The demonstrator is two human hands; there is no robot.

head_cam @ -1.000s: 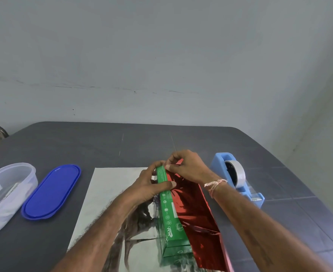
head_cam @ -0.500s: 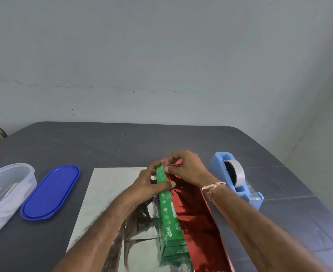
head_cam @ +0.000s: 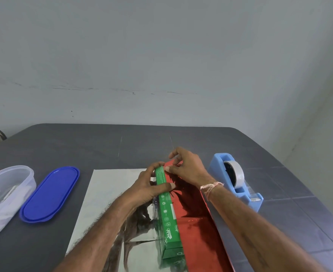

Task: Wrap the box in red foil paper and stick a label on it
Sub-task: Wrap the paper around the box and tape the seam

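Observation:
A long green box [head_cam: 168, 214] stands on its narrow side on the foil sheet [head_cam: 110, 195], whose silver back faces up on the left. The sheet's red face [head_cam: 199, 218] is folded up against the box's right side. My left hand [head_cam: 150, 190] grips the box near its far end, thumb across the top. My right hand [head_cam: 187, 169] pinches the red foil's far edge against the box's top corner.
A blue tape dispenser [head_cam: 238, 185] with a clear roll stands just right of my right wrist. A blue oval lid [head_cam: 49, 195] and a clear oval container [head_cam: 4, 195] lie at the left. The dark table's [head_cam: 122, 146] far half is bare; a wall rises behind.
The red foil has been drawn up flatter and tighter against the box's right side. Both hands have stayed at the box's far end with only slight shifts.

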